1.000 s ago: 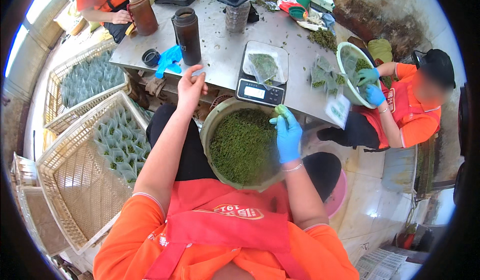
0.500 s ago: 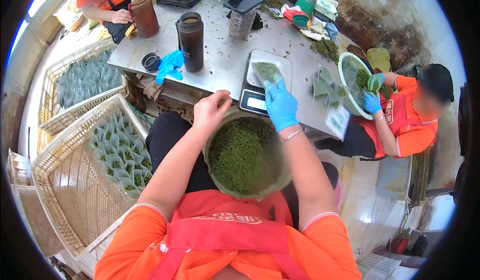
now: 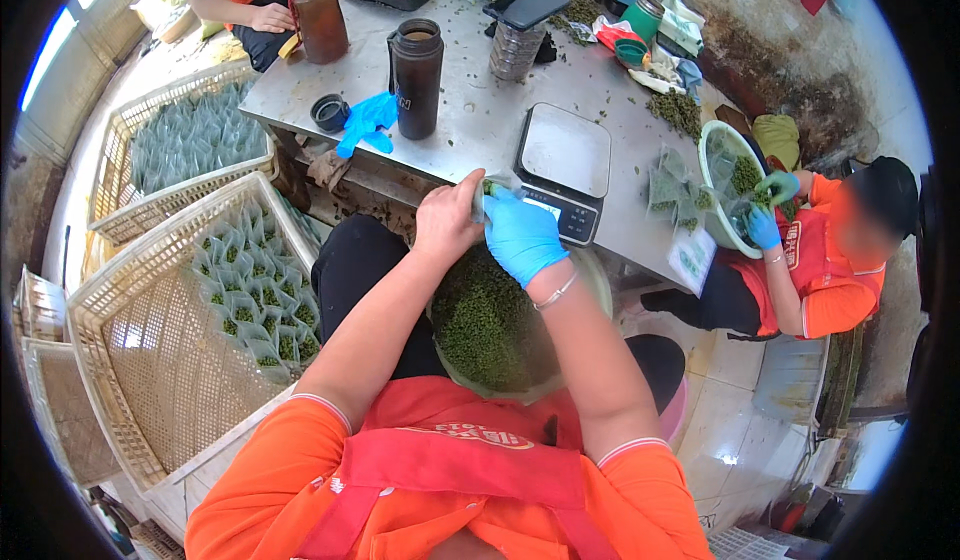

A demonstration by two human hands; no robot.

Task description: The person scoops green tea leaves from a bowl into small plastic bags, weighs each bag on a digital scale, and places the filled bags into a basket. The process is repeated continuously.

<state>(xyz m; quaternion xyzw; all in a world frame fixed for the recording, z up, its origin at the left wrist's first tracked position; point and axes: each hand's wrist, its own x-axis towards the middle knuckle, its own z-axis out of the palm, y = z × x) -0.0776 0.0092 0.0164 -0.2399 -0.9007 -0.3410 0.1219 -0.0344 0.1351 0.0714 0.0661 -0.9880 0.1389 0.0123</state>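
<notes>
Both my hands meet above the near table edge on a small clear plastic bag (image 3: 489, 198) holding some green peppercorn-like grains. My bare left hand (image 3: 447, 217) pinches one side of it. My right hand (image 3: 525, 235), in a blue glove, is closed on the other side and hides much of the bag. Just beyond them is a digital scale (image 3: 566, 152) with a bare metal plate; the glove partly covers its display. Between my knees, under my hands, stands a round tub heaped with small green grains (image 3: 485, 320).
Filled bags (image 3: 262, 305) stand in a pale plastic crate (image 3: 150, 390) at left; a second crate (image 3: 185, 145) lies beyond. The metal table bears a dark flask (image 3: 417, 80), a brown bottle (image 3: 321, 20) and a blue glove (image 3: 368, 123). Co-workers sit at far left and at right by a basin (image 3: 712, 175).
My right hand has lifted the bag off the scale and brought it left to my left hand, which now grips it too. The whole view has shifted slightly.
</notes>
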